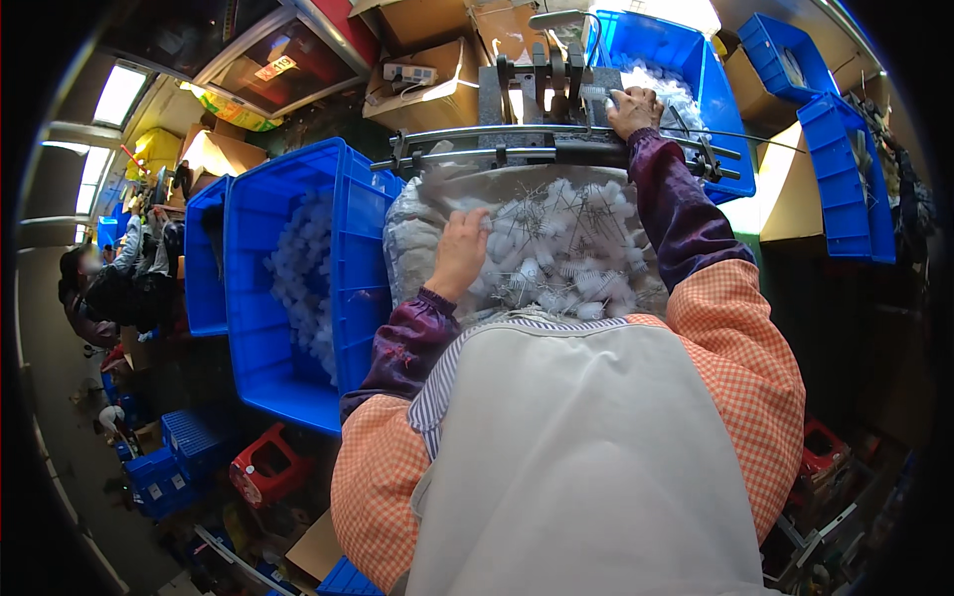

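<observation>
In front of me a lined tray [405, 233] holds a heap of small white plastic pieces [586, 268], some comb-like, mixed with thin metal pins [581, 209]. My left hand [458, 255] is over the heap's left side, fingers stretched forward, nothing visible in them. At the right end of a metal bench fixture [542, 89], my right hand [636, 111] is closed, its fingers bent down. Whatever it grips is hidden. A pale toothed piece [594, 92] lies just left of its fingertips.
A big blue bin [283, 382] with white pieces stands at my left. Another blue bin [730, 129] with white pieces is beyond my right hand. Metal rods [477, 154] cross behind the tray. Cardboard boxes [452, 99] sit at the back; a person [124, 273] is far left.
</observation>
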`<state>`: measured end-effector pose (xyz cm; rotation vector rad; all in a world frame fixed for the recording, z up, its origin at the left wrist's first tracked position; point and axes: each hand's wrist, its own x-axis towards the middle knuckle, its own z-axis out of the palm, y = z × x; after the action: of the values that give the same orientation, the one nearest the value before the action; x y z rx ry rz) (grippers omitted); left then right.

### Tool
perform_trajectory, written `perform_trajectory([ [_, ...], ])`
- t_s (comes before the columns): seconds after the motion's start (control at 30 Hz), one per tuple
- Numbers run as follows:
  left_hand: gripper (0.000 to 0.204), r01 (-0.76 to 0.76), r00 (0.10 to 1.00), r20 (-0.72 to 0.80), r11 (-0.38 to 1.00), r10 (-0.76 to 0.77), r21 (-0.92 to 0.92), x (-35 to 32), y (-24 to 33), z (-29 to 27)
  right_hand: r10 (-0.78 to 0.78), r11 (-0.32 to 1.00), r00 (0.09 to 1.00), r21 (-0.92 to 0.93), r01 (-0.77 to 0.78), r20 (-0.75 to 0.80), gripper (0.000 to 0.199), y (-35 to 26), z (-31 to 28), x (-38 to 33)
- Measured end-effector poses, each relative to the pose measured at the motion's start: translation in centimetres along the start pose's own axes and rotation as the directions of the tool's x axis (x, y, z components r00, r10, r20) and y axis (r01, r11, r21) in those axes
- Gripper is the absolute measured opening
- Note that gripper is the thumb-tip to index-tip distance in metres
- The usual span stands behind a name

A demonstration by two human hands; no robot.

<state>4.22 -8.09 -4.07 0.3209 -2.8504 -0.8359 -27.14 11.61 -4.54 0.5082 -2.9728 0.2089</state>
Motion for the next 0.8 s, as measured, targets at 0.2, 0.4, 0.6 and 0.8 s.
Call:
perform_trajectory([
  [0.2, 0.023, -0.072, 0.994, -0.094, 0.992, 0.062, -0.105, 0.3, 1.5, -1.0, -0.071, 0.997, 0.996, 0.023, 0.073, -0.059, 0.035, -1.8, 1.3, -0.1],
  [0.4, 0.023, -0.158, 0.984, -0.108, 0.969, 0.14, -0.191, 0.9, 2.9, -1.5, -0.111, 0.994, 0.987, -0.017, 0.11, -0.119, 0.029, -6.1, 2.3, -0.1],
  [0.6, 0.02, -0.135, 0.981, -0.178, 0.918, 0.072, -0.372, 1.2, 2.3, -1.5, -0.11, 0.994, 0.991, 0.001, 0.111, -0.077, 0.029, -3.9, 1.6, -0.2],
  [0.8, 0.021, -0.055, 0.989, -0.149, 0.855, -0.026, -0.516, 1.6, 3.1, -1.9, -0.054, 0.995, 0.997, 0.085, 0.058, -0.05, 0.029, 0.5, 1.5, 1.4],
])
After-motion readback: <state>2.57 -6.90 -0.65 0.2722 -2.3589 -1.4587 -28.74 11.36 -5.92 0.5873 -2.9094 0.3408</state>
